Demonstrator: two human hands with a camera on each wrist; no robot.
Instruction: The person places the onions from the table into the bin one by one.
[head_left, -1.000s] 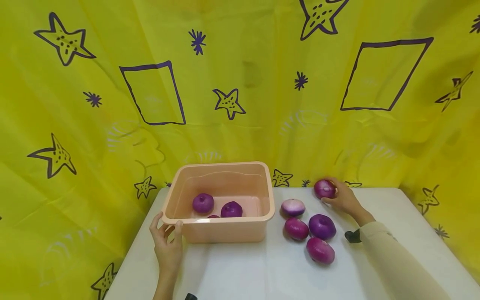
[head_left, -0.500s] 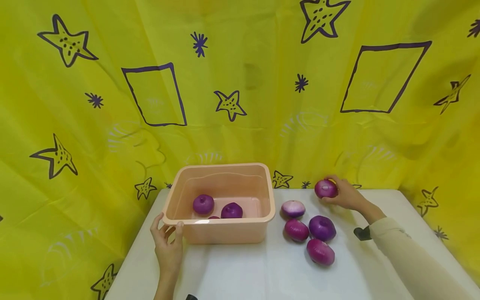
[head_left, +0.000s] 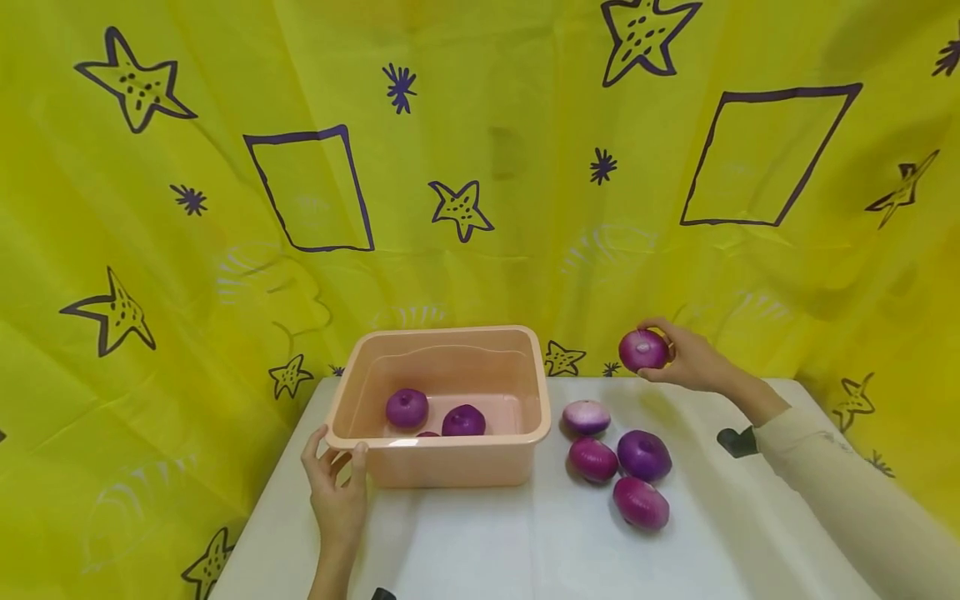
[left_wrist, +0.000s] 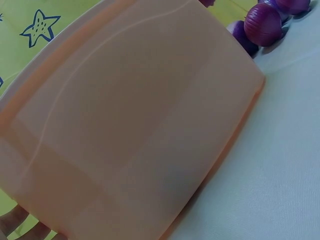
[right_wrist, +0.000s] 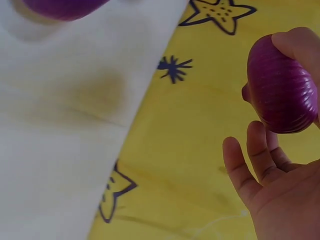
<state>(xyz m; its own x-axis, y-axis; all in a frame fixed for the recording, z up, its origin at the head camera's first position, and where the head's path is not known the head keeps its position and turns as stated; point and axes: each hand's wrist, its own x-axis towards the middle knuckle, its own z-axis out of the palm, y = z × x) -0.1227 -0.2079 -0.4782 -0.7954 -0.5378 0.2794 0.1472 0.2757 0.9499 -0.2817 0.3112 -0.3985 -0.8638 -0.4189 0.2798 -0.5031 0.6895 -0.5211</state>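
Observation:
Lifted above the far right of the table, a red onion [head_left: 642,351] is pinched between the thumb and fingers of my right hand [head_left: 696,362]. The right wrist view shows the same purple onion [right_wrist: 281,87], its stub pointing left. My left hand [head_left: 337,492] grips the front left corner of a peach plastic tub [head_left: 450,463], fingers at its left side and thumb at the front rim. Inside the tub lie two purple onions [head_left: 407,408] and part of a third, mostly hidden by the front wall. The tub's outer wall [left_wrist: 125,110] fills most of the left wrist view.
To the right of the tub, several onions sit close together on the white table [head_left: 480,546]: a pale one [head_left: 587,417], a dark purple one [head_left: 644,455] and reddish ones [head_left: 641,502]. A yellow patterned curtain [head_left: 525,275] hangs behind the table.
My right hand has raised the red onion off the table and shifted it slightly left. The left hand and tub have stayed in place.

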